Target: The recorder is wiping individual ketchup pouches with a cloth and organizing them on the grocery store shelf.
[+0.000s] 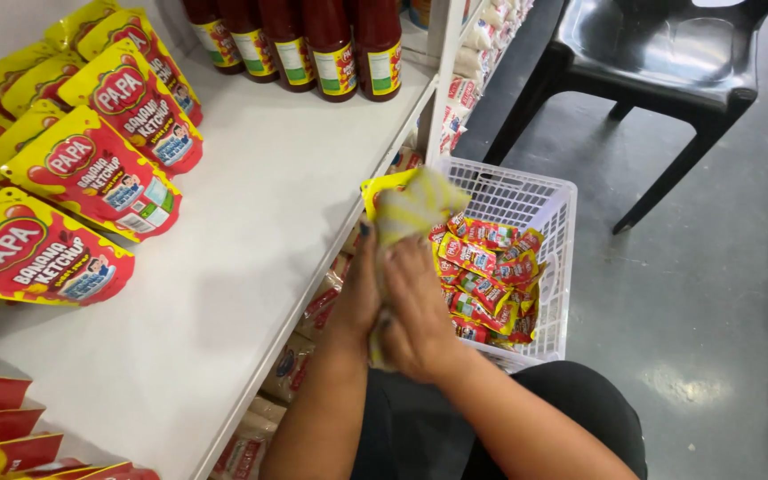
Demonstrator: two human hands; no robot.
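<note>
A yellow-green striped cloth (415,206) is bunched between both hands just off the front edge of the white shelf (251,240). My left hand (359,289) grips its left side and my right hand (420,307) is closed around its lower part. Behind the cloth a yellow pouch corner (375,188) shows. Right below the hands stands a white plastic basket (526,191) filled with several small red and yellow sachets (486,271).
Red and yellow ketchup pouches (91,169) lie in rows on the shelf's left. Dark red sauce bottles (331,44) stand at its back. More packets fill the lower shelf (300,356). A black plastic chair (660,62) stands on the grey floor at upper right.
</note>
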